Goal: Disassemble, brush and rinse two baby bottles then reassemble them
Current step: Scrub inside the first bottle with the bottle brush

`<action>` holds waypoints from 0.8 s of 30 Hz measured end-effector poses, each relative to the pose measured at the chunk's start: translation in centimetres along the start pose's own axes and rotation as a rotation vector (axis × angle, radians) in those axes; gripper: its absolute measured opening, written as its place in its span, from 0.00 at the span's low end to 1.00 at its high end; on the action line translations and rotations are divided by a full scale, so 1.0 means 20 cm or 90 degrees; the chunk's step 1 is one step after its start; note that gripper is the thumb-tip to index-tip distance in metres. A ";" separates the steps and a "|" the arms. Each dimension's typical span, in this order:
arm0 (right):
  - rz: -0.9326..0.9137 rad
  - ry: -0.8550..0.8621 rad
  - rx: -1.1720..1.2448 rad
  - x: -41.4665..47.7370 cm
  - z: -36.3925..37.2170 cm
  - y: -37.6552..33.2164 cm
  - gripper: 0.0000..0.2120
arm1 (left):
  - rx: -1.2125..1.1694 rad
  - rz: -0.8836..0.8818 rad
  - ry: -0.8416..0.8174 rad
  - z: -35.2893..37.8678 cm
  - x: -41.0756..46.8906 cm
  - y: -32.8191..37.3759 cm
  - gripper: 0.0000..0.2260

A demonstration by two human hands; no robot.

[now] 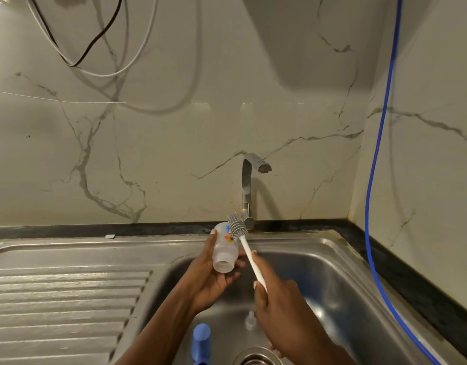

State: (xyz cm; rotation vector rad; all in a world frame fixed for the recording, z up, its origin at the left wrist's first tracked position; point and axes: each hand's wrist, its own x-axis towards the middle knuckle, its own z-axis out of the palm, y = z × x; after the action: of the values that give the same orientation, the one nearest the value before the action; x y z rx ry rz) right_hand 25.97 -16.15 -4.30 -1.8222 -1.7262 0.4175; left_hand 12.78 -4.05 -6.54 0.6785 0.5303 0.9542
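The left hand [211, 275] gripped a clear, capless plastic baby bottle [224, 252]; the right hand [277, 304] held a white-handled grey silicone brush [236, 227] against its side. Turning the bottle should scrub evenly.

my steel sink [293, 237] sits in a dark counter [411, 272] — ribbed drainboard [69, 293] to the left, basin [340, 280] to the right. in the basin lie a clear teat [250, 320] and a blue piece [201, 341], near the drain [256, 360] — a small white scrap [110, 236] rests on the back ledge.
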 end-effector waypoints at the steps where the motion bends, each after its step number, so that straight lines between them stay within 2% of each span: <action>1: -0.001 0.007 0.010 0.01 0.00 0.01 0.27 | 0.017 -0.011 -0.008 0.00 -0.01 0.01 0.26; 3: 0.006 0.009 0.023 0.02 0.00 0.03 0.27 | 0.046 -0.015 -0.001 -0.01 -0.01 0.02 0.23; 5: 0.006 0.001 0.025 0.02 -0.01 0.03 0.27 | 0.056 0.013 0.017 -0.03 0.00 0.02 0.26; 7: 0.014 -0.027 0.015 -0.01 -0.01 0.02 0.27 | 0.000 0.051 0.026 -0.06 0.02 0.02 0.29; 11: 0.016 -0.054 -0.059 -0.08 -0.03 -0.05 0.25 | -0.097 0.088 0.044 -0.11 0.02 0.06 0.24; 14: 0.019 -0.062 -0.014 -0.03 -0.03 -0.01 0.26 | -0.083 0.051 -0.003 -0.11 0.01 0.06 0.23; 17: 0.034 -0.031 0.093 0.03 -0.05 0.06 0.24 | 0.096 0.063 -0.024 -0.06 0.01 0.02 0.22; 21: 0.030 -0.016 0.144 0.03 -0.09 0.08 0.23 | 0.440 0.215 0.083 -0.09 0.06 -0.04 0.25; 24: 0.000 -0.019 0.085 0.01 -0.03 0.04 0.24 | 0.495 0.298 0.112 -0.16 0.07 -0.05 0.27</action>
State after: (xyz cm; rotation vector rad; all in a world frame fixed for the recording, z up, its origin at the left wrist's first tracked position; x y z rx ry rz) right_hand 27.10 -16.14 -4.27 -1.7288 -1.6767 0.5502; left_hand 11.73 -2.35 -9.59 1.4701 0.9401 1.2529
